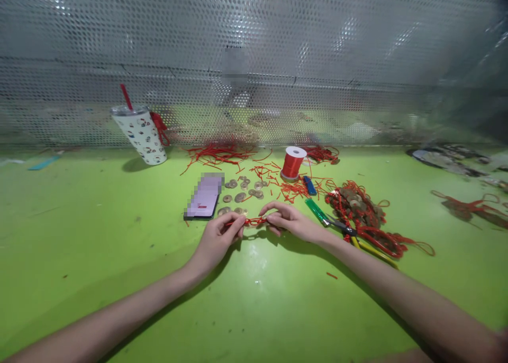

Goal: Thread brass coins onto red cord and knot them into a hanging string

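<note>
A red cord (256,221) with knots or loops in it stretches between my two hands, just above the green table. My left hand (224,230) pinches its left end between thumb and fingers. At the other end, the fingertips of my right hand (288,220) are closed on the cord. Round metal coins (240,197) lie in small groups just beyond my hands. Left of the coins rests a phone (206,196) with its screen lit. A spool of red cord (292,163) stands upright behind my right hand.
Scissors (349,230), a green lighter (316,211) and a pile of coins strung on red cord (357,204) lie by my right forearm. A blue lighter (309,185) sits among red cord scraps. A tumbler (141,135) with a straw stands back left, before a perforated metal screen (178,88).
</note>
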A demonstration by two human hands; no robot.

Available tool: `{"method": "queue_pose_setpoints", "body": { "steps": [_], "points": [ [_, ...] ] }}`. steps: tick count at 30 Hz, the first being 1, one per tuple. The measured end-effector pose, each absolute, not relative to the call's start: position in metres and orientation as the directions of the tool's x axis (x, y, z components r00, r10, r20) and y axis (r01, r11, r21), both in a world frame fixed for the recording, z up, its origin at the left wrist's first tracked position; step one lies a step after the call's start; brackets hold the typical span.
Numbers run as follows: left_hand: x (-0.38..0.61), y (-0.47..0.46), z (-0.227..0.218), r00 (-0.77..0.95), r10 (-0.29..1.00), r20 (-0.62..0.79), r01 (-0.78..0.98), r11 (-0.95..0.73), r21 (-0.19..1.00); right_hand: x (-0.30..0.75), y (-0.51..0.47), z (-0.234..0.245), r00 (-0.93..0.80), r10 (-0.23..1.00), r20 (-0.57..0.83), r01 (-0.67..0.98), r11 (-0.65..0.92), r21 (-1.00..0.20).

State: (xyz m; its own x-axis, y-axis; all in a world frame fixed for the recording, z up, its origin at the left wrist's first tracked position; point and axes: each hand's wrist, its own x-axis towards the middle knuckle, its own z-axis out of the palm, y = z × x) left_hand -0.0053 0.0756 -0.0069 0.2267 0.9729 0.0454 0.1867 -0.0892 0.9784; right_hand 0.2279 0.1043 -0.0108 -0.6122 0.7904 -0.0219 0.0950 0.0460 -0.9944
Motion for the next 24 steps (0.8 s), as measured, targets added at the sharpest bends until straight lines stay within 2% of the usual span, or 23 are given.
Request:
{"method": "queue_pose_setpoints", "body": {
  "steps": [8,13,18,24],
  "points": [
    [-0.0039,0.0741,-0.0051,0.249,0.967,0.052,0.22,-0.109,0.969,0.2269,0.1014,-0.0077,-0.606,0.794,-0.05,0.034,-0.037,-0.999],
    [-0.0042,0.0753,-0.0054,0.243,0.969,0.038,0.222,-0.093,0.971,0.2284,0.1025,-0.0089,-0.639,0.769,-0.014,0.095,0.061,-0.994],
    [-0.0033,0.0757,-0.0024,0.233,0.971,0.061,0.23,-0.116,0.966,0.2263,0.1016,-0.0084,-0.626,0.78,-0.013,0.074,0.043,-0.996],
    [-0.0036,0.0736,0.0005,0.245,0.967,0.076,0.254,-0.14,0.957,0.2198,0.0955,-0.0029,-0.586,0.81,-0.021,0.196,0.117,-0.974]
  ]
}}
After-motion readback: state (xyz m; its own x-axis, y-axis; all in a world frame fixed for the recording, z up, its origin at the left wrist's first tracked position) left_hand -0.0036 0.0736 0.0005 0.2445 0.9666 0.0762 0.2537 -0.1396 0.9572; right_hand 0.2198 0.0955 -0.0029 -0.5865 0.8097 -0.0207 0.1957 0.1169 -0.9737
